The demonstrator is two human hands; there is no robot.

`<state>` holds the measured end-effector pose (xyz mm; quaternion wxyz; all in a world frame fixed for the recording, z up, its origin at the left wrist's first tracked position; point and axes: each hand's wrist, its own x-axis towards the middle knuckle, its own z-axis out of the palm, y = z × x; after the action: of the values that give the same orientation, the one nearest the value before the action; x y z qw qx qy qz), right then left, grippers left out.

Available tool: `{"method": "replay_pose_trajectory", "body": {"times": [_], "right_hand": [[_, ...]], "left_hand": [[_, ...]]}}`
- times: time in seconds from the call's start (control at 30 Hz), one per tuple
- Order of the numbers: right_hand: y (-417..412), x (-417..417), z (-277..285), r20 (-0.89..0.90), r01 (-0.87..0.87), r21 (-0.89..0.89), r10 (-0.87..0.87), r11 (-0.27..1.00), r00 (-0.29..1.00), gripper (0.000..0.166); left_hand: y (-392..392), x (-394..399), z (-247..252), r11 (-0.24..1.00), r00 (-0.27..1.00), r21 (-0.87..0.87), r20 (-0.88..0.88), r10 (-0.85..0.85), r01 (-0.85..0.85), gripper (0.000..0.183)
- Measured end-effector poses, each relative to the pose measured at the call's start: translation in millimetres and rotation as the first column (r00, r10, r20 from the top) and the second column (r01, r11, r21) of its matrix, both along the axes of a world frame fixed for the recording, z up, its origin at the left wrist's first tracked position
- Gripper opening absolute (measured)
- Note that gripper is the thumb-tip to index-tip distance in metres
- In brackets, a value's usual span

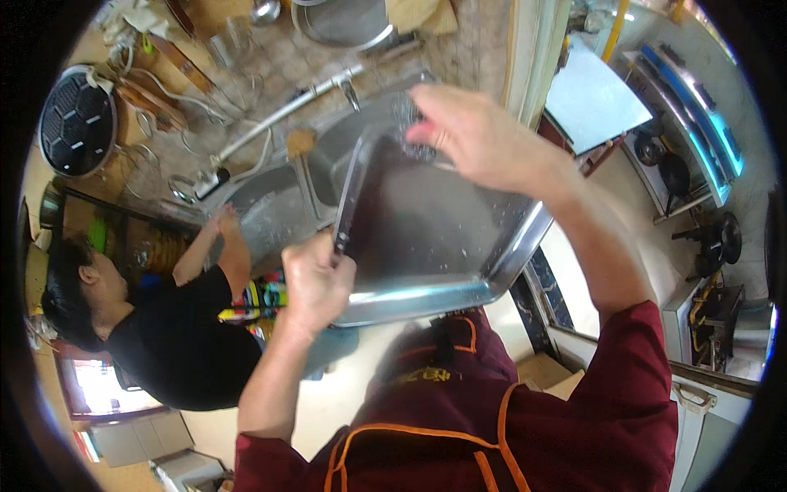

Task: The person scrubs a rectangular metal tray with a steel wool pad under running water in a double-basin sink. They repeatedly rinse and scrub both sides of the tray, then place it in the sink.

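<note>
A large rectangular metal tray point(424, 227) is tilted over the sink, with wet specks on its inside. My left hand point(318, 283) is closed around the tray's left rim. Over the tray's far part is my right hand point(464, 132), fingers bent around what looks like a steel wool scourer point(419, 149); the hand hides part of it. Behind the tray, the stainless steel sink point(363, 117) shows its basin wall and a divider.
At the left, a person in a black top point(184, 344) has their hands in the other basin point(270, 215). A faucet pipe point(276, 123) crosses behind the sink. On the counter are an oval black grill plate point(78, 121) and a round metal pan point(344, 21). A gas stove point(688, 123) stands at the right.
</note>
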<state>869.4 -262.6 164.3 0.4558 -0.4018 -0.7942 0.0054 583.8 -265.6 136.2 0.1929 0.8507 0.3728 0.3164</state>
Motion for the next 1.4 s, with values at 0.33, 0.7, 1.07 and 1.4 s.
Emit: {"method": "replay_pose_trajectory", "body": {"times": [0.33, 0.7, 1.07, 1.4], "right_hand": [[-9.7, 16.5, 22.7, -0.102, -0.027, -0.205, 0.006, 0.978, 0.995, 0.016], [16.5, 24.4, 23.3, 0.234, -0.154, 0.103, 0.126, 0.983, 0.964, 0.015], [42.6, 9.3, -2.8, 0.299, -0.193, 0.291, 0.102, 0.937, 0.949, 0.008], [25.1, 24.4, -33.0, 0.089, 0.086, 0.078, -0.093, 0.993, 0.992, 0.015]], "left_hand": [[-4.2, 10.1, 29.0, 1.0, 0.993, 0.006, -0.114, -0.009, 0.01, 0.013], [17.4, 24.5, 30.0, 0.952, 0.955, 0.276, -0.293, -0.046, 0.13, 0.034], [23.2, 30.1, 16.7, 1.0, 0.981, 0.008, -0.192, 0.006, -0.004, 0.016], [15.6, 14.5, 13.2, 0.953, 0.991, -0.272, -0.048, 0.126, -0.134, 0.012]]}}
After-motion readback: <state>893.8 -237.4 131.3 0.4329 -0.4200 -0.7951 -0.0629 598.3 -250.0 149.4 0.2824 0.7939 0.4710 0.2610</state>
